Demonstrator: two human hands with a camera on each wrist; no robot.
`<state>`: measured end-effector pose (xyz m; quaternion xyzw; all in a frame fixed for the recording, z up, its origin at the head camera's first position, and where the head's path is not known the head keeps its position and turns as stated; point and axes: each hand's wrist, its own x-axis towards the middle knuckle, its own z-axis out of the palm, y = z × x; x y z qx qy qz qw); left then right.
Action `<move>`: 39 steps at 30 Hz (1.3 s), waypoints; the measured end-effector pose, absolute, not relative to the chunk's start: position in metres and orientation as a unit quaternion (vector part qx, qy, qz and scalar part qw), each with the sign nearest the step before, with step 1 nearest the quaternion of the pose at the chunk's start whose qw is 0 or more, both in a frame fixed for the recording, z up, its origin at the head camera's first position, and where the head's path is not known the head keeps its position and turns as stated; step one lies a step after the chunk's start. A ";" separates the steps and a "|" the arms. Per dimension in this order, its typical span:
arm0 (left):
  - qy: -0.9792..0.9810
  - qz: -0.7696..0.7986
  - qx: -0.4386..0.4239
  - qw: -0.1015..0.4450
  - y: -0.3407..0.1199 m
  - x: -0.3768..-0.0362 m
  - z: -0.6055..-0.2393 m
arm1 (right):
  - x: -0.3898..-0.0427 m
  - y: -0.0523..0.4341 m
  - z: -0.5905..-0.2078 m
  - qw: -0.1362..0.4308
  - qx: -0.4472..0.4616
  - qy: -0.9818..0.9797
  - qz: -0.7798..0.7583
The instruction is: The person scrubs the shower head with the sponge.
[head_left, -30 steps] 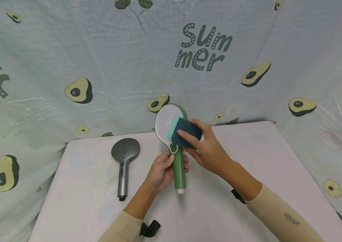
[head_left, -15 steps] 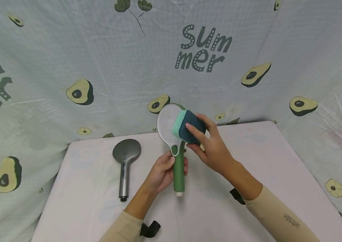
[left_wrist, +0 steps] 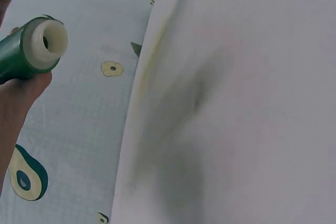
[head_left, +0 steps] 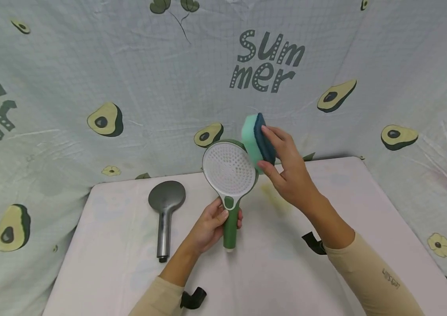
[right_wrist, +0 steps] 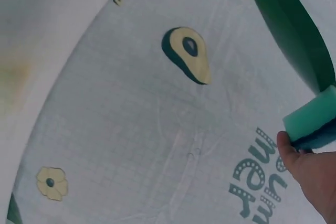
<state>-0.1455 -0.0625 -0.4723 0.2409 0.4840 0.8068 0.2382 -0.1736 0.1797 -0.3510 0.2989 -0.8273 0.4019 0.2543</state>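
The left hand (head_left: 211,223) grips the handle of the green plastic shower head with white perforated face (head_left: 229,169), held upright above the white table (head_left: 109,263), while the right hand (head_left: 290,175) pinches the teal-and-dark-blue rectangular sponge (head_left: 258,140) just right of its upper rim

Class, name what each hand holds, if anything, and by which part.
The left hand grips the green, white-faced shower head by its handle. The right hand pinches the green and dark blue sponge by its edges.
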 end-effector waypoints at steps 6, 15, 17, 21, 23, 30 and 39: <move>0.521 0.801 0.240 0.170 -0.067 -0.148 -0.470 | -0.160 0.174 -0.375 0.248 0.318 -0.798 0.448; 0.556 0.787 0.240 0.118 -0.066 -0.148 -0.466 | -0.150 0.173 -0.407 0.226 0.333 -0.776 0.486; 0.576 0.776 0.233 0.106 -0.067 -0.148 -0.465 | -0.151 0.177 -0.407 0.221 0.328 -0.785 0.477; 0.627 0.742 0.220 0.090 -0.070 -0.149 -0.465 | -0.154 0.190 -0.398 0.208 0.321 -0.808 0.449; 0.655 0.719 0.218 0.080 -0.072 -0.149 -0.466 | -0.158 0.198 -0.388 0.196 0.328 -0.817 0.431; 0.726 0.652 0.213 0.052 -0.074 -0.147 -0.470 | -0.167 0.219 -0.346 0.137 0.362 -0.861 0.330; 0.809 0.548 0.209 -0.033 -0.072 -0.146 -0.472 | -0.168 0.215 -0.318 0.141 0.422 -0.879 0.170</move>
